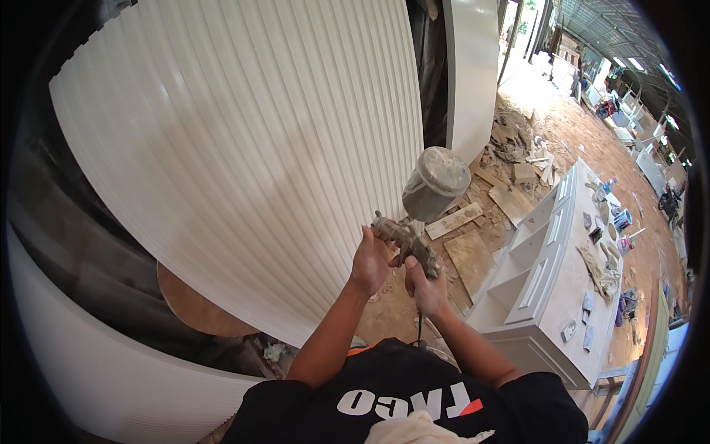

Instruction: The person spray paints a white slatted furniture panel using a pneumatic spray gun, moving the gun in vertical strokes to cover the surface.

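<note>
A paint-crusted spray gun [405,240] with a cloudy plastic cup [435,183] on top is held in front of me, near the lower edge of a large white fluted panel [244,148]. My right hand [425,288] is closed around the gun's grip from below. The gun's rear end rests under the fingers of my left hand [370,260]. A thin hose [419,329] hangs down from the grip toward my black shirt.
A white cabinet [547,274] with open compartments lies on its back at the right, small tools and cans on top. Wood scraps [488,214] litter the dusty floor. Another white curved panel [96,370] sits at lower left. A round brown board [196,307] lies under the fluted panel.
</note>
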{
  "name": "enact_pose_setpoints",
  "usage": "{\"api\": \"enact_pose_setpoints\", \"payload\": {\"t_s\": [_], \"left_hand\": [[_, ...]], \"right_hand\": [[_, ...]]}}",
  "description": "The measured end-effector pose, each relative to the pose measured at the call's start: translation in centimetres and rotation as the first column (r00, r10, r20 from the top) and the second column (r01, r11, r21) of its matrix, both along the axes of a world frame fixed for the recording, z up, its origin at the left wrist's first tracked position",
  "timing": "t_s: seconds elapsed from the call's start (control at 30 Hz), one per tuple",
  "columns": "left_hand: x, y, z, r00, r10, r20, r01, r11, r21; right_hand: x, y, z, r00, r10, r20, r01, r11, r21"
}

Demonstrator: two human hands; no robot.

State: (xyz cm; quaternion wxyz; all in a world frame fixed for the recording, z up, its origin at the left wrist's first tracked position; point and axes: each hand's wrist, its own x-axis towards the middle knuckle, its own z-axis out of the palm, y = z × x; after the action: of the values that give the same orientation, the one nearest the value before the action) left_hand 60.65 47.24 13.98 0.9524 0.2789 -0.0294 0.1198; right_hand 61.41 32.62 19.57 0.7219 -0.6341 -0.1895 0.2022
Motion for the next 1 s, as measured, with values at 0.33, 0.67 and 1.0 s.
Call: {"api": "enact_pose_setpoints", "payload": {"t_s": [0.33, 0.67, 1.0], "left_hand": [[0.1, -3.5, -6.3, 0.944, -0.014, -0.33, 0.059, 0.99, 0.128], [5.3, -2.2, -4.1, 0.957, 0.082, -0.278, -0.092, 0.996, -0.022], [10.1, -0.5, -6.0, 0.971, 0.056, -0.234, -0.055, 0.998, 0.014]], "right_hand": [[6.0, 8.1, -0.1, 0.975, -0.144, 0.17, 0.162, 0.983, -0.091], [10.5, 10.3, -0.1, 0.986, -0.11, 0.128, 0.119, 0.99, -0.07], [16.1, 11.0, -1.5, 0.992, -0.013, 0.122, 0.007, 0.999, 0.047]]}}
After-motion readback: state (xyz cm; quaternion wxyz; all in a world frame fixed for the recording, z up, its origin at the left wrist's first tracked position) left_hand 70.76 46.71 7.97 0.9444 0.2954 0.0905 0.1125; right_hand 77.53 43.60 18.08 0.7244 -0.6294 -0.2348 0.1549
